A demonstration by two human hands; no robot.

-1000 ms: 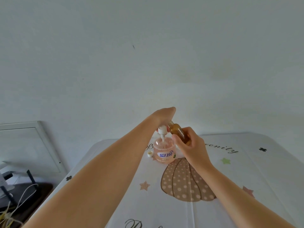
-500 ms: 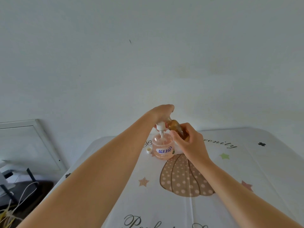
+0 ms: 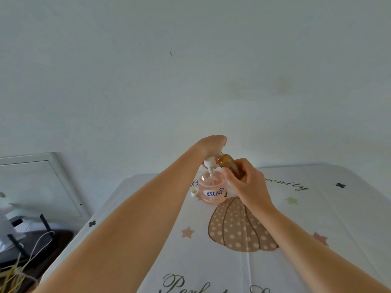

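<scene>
The right hand's fingers (image 3: pixel 231 173) are wrapped round a small amber bottle (image 3: pixel 229 166), thumb on the near side, gripping it about the middle and tilting it so its mouth points up and left. That mouth sits right under the left hand (image 3: pixel 213 144), which is curled down over the top of a white pump (image 3: pixel 209 162). Its fingertips are hidden behind the knuckles, so exactly how they lie on the pump head cannot be told. The pump's stem runs down into a pink soap bottle (image 3: pixel 212 190) standing upright on the table (image 3: pixel 317 218), just beyond the printed pumpkin (image 3: pixel 239 227). A little white cap (image 3: pixel 194 192) lies just beside the soap bottle on its left, probably the amber bottle's own.

The job looks like pumping soap into the small bottle. That one is light and rigid, likely smooth-sided, and any soap on it will make it slippery — a full wrap round the middle, as now, is the safest hold, with the mouth kept close to the spout. The soap bottle is heavier, stiff plastic and part full, so it should stand steady under a straight downward press. A sideways push on the pump could tip it, as neither hand steadies its body.

A pale picture frame (image 3: pixel 57 176) leans against the wall to the left.
</scene>
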